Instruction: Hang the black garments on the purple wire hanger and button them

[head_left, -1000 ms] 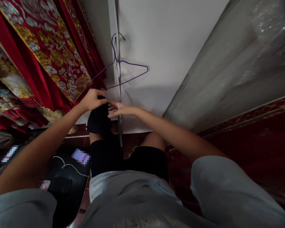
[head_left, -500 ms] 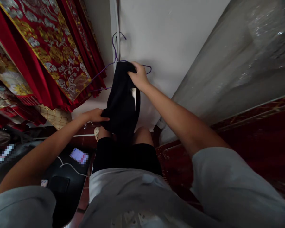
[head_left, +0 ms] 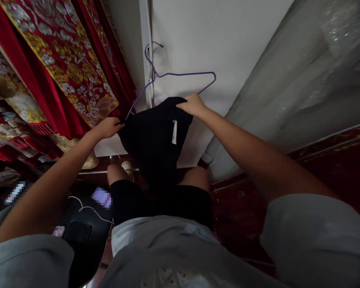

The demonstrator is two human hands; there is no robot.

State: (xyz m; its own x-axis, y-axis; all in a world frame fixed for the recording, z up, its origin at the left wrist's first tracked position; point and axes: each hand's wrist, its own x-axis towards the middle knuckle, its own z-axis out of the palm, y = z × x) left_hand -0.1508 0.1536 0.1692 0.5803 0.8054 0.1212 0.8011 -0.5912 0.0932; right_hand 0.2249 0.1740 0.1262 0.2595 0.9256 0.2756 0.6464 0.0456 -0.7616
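A black garment (head_left: 154,136) with a small white label hangs stretched between my two hands in front of the white wall. My left hand (head_left: 108,127) is closed on its left edge. My right hand (head_left: 193,105) pinches its top right edge. Just above, a purple wire hanger (head_left: 180,74) hangs from a hook on the wall; its left arm runs down behind the garment's left corner near my left hand. Below are my knees in black shorts.
Red and gold patterned cloths (head_left: 57,60) hang at the left. A grey plastic-wrapped surface (head_left: 288,88) slopes at the right. On a dark surface at the lower left lie a lit phone (head_left: 101,197), a white cable (head_left: 87,210) and a dark device (head_left: 77,232).
The garment was bunched low in my left hand, then lifted by my right hand to the hanger. Now both hands spread it wide just below the hanger, which has swung to the right.
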